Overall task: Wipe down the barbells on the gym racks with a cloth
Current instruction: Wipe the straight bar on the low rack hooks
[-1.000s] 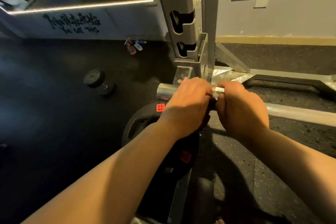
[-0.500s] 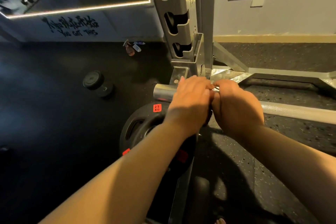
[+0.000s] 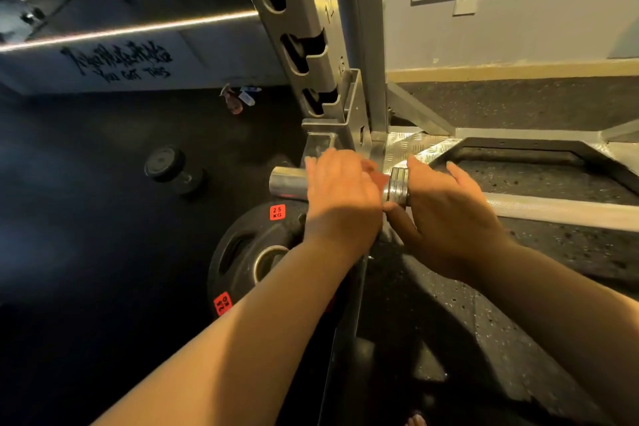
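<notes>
The barbell lay low at the foot of the rack, with its sleeve end above the 25 kg plate. My left hand draped over the sleeve, blurred, so I couldn't tell its grip. My right hand hooked thumb and forefinger round the collar, other fingers loose.

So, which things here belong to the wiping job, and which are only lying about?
For the job: barbell, reddish cloth beneath left hand, right hand gripping the barbell, rack.
Lying about: dumbbell, 25 kg plate, bottles by the wall.
</notes>
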Demonstrator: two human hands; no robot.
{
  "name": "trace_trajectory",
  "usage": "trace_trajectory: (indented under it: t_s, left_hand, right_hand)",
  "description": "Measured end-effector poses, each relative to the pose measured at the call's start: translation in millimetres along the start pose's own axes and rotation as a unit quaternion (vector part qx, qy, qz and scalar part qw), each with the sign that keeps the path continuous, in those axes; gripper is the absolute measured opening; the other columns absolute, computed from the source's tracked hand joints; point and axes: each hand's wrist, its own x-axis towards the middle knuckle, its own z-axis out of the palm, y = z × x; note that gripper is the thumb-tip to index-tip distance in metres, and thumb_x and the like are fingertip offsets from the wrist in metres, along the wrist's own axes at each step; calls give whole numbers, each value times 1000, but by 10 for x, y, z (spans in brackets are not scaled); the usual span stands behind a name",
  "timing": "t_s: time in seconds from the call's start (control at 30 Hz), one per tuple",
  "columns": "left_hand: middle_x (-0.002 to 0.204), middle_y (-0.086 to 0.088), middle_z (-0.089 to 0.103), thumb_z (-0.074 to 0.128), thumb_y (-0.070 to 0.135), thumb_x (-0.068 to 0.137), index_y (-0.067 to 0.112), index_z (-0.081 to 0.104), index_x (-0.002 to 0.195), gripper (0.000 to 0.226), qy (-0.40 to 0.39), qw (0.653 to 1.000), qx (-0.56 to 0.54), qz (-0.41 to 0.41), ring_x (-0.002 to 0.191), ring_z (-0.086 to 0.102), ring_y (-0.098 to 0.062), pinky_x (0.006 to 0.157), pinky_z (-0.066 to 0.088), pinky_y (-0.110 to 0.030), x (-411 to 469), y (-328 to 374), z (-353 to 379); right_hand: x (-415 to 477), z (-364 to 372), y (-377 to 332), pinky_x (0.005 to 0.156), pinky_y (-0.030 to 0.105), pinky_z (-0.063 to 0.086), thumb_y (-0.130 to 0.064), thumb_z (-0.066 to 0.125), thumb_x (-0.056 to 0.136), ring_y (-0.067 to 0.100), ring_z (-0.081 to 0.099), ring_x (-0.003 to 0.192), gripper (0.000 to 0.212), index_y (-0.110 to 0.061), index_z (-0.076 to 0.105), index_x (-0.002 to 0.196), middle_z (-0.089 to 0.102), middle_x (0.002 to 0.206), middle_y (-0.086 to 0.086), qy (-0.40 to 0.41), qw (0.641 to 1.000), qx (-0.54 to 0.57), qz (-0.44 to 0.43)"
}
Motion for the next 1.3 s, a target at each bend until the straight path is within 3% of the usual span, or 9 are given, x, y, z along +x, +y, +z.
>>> trace_trajectory:
  t_s: [0.13,0.23,0.4,0.57,0.73,0.83,0.97,1.1,1.3]
  left_hand:
    - [142,-14,50,54,18,98,5,55,136,40,-19,976,43,213,138,40,-32,124,19,-54,-229,-190,-34]
    - [152,-11,41,52,21,99,9,46,145,48,-31,975,24,220,145,31,-29,123,22,-57,-323,-337,-44]
    - [91,-4,64,48,24,96,17,66,94,19,-22,992,-21,126,94,62,-30,81,48,-39,94,-24,-155]
    - [108,-4,68,37,29,99,19,68,111,35,-41,999,-17,27,98,62,-24,95,46,-42,325,124,-46]
    - [130,-14,60,52,18,97,5,61,127,34,17,980,-16,196,128,51,-31,114,34,-58,-144,-154,126]
    - [150,-17,48,47,19,101,7,49,143,44,8,976,-1,218,144,38,-33,123,21,-58,-270,-293,16]
    - [129,-7,61,52,30,99,14,63,127,33,34,984,102,142,126,53,-27,119,23,-64,-71,-242,-13]
    - [117,0,63,46,31,103,19,65,116,27,40,999,0,-36,116,56,-21,121,19,-47,179,115,128]
    - [124,-12,62,49,14,103,5,62,123,27,82,977,-88,178,121,54,-28,111,38,-43,-203,-121,109]
  right_hand:
    - [-40,-45,-46,83,43,51,-46,40,104,27,61,80,36,-16,61,109,66,99,14,89,995,34,-43]
    - [-51,-106,-80,61,34,43,-35,51,96,24,51,62,22,-13,56,99,59,82,11,141,987,51,-53]
    - [-23,-91,-62,65,36,38,-36,40,98,19,45,66,23,-23,54,87,53,82,2,105,991,51,-69]
    - [30,-53,-46,63,33,34,-37,44,99,22,47,63,25,-17,58,92,59,82,7,120,989,64,-55]
    - [12,-11,-25,65,33,45,-36,39,104,33,66,70,52,3,59,131,71,106,26,101,994,24,-34]
    - [73,8,-97,50,34,47,-20,50,100,34,62,55,25,-2,67,106,71,102,21,127,989,-63,-51]
    - [171,58,-116,48,31,30,-10,43,96,29,51,46,19,-5,60,89,58,80,11,161,983,-78,-40]
    - [143,117,-62,54,34,28,-19,41,101,30,53,53,21,-9,59,103,59,86,9,148,985,-85,-31]
    - [104,83,-86,55,32,32,-19,37,101,29,56,55,32,-8,65,108,65,89,9,157,985,-68,-33]
